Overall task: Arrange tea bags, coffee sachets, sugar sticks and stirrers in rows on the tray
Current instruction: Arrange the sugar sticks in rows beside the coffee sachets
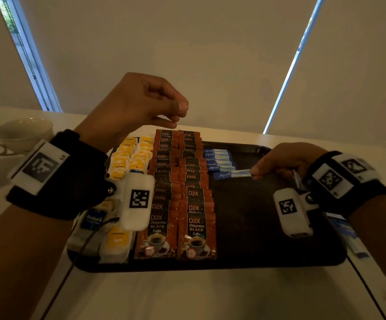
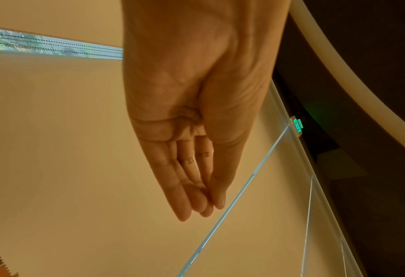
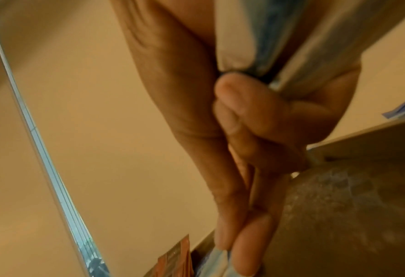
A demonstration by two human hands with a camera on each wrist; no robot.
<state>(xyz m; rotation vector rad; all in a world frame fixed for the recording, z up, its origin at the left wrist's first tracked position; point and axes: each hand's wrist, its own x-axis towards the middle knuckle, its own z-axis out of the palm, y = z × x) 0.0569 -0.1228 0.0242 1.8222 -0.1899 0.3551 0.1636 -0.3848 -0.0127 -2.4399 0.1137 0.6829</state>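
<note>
A dark tray (image 1: 268,227) holds yellow tea bags (image 1: 129,158) at the left and two columns of orange coffee sachets (image 1: 182,192) in the middle. A short row of blue sugar sticks (image 1: 217,159) lies right of the sachets. My right hand (image 1: 256,173) pinches one more blue sugar stick (image 1: 231,174) by its right end, just below that row and low over the tray. Its curled fingers grip a bundle of spare sticks (image 3: 267,46) in the palm. My left hand (image 1: 178,114) hovers above the tray's far edge, fingers gathered against the thumb, holding nothing (image 2: 206,206).
A white cup (image 1: 21,132) on a saucer stands on the table at the far left. More blue sugar sticks (image 1: 349,236) lie on the table by the tray's right edge. The right half of the tray is bare. Window blinds rise behind the table.
</note>
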